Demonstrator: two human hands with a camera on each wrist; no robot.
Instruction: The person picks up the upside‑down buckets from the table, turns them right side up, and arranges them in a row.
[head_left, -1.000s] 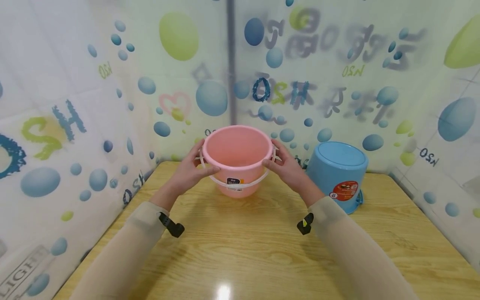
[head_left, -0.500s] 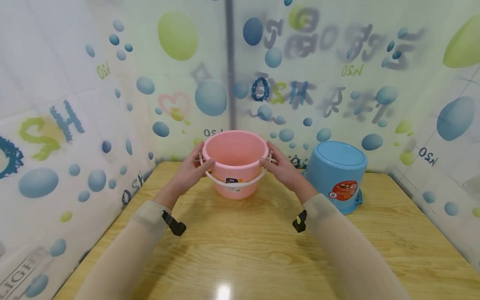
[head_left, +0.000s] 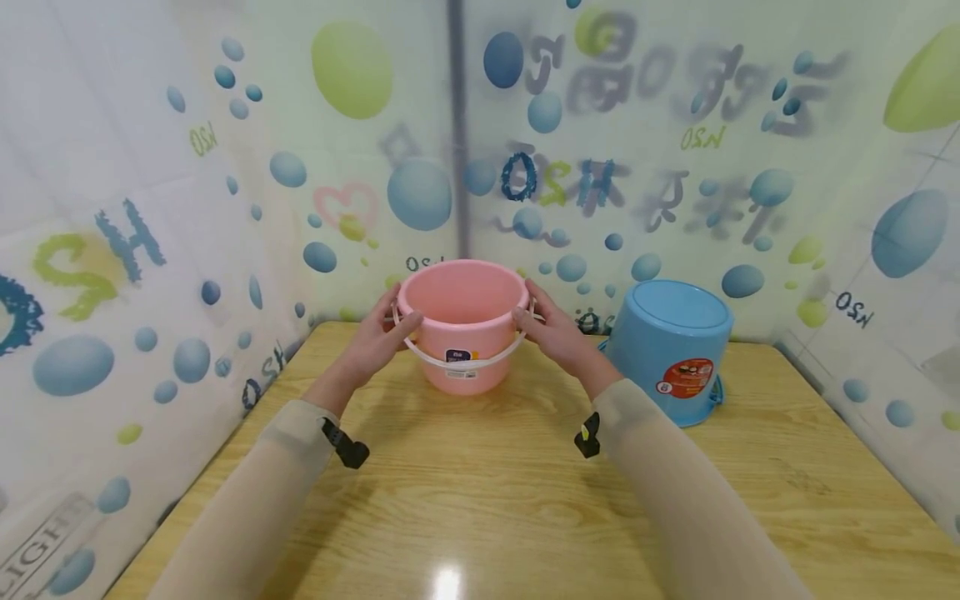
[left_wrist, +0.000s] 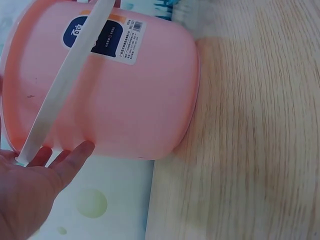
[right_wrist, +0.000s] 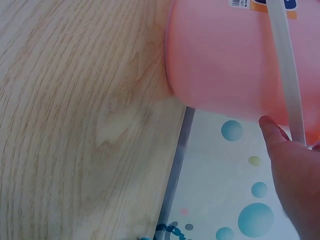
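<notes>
A pink bucket (head_left: 465, 358) stands upright toward the back of the table, its wide mouth facing up. Its white handle (head_left: 480, 364) hangs down across the front, over a dark label (left_wrist: 107, 40). My left hand (head_left: 372, 337) holds the bucket's left side just below the rim, thumb in front and fingers around the side. On the opposite side my right hand (head_left: 558, 333) grips it the same way, thumb near the rim. Both wrist views show the bucket's base against the wooden tabletop. Some fingertips are hidden behind the bucket.
A blue bucket (head_left: 667, 342) with a red label stands upside down to the right, close to my right forearm. The wooden table (head_left: 465, 492) ends at a patterned curtain (head_left: 570, 92) behind and at the sides.
The pink bucket has shifted slightly left, and its rim sits a little lower than one second ago. Both hands have moved with it and keep their hold. The blue bucket stays put.
</notes>
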